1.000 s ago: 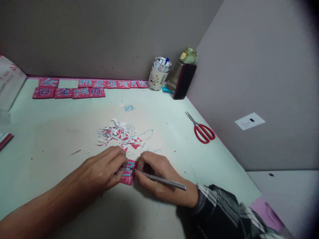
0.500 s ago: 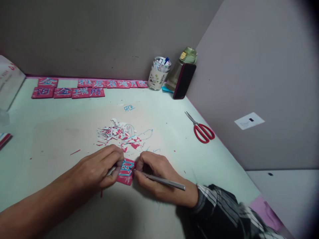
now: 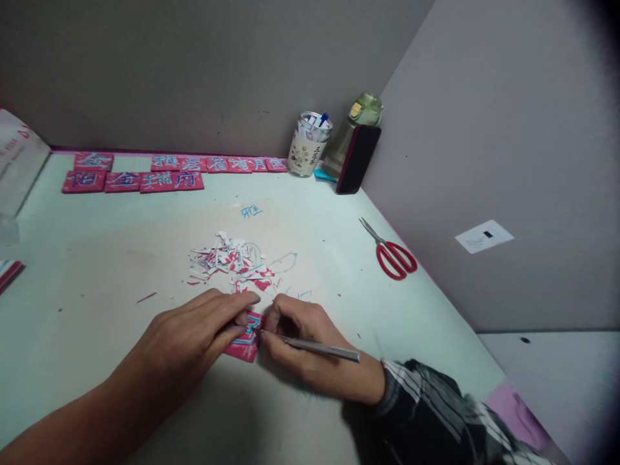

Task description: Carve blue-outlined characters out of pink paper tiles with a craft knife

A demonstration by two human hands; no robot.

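A small pink tile (image 3: 243,352) with a blue-and-white outlined character lies on the table between my hands. My left hand (image 3: 198,329) rests over its left side, thumb and fingers pressing on the tile and hiding part of the character. In my right hand (image 3: 305,339), closed like a writing grip, is a slim silver craft knife (image 3: 327,349). Its tip meets the tile's right part, and the fingers hide the blade. Just beyond the hands sits a pile of white and pink scraps (image 3: 225,255).
Pink character tiles (image 3: 123,181) line the table's back edge. A jar of pens (image 3: 306,152), a green bottle (image 3: 368,108) and a leaning phone (image 3: 358,158) stand at the back right. Red-handled scissors (image 3: 394,258) lie by the right wall. A white bag (image 3: 17,161) is at left.
My left hand has shifted right over the tile, its fingers stretching forward and covering more of the character. My right hand and the craft knife stay nearly in place.
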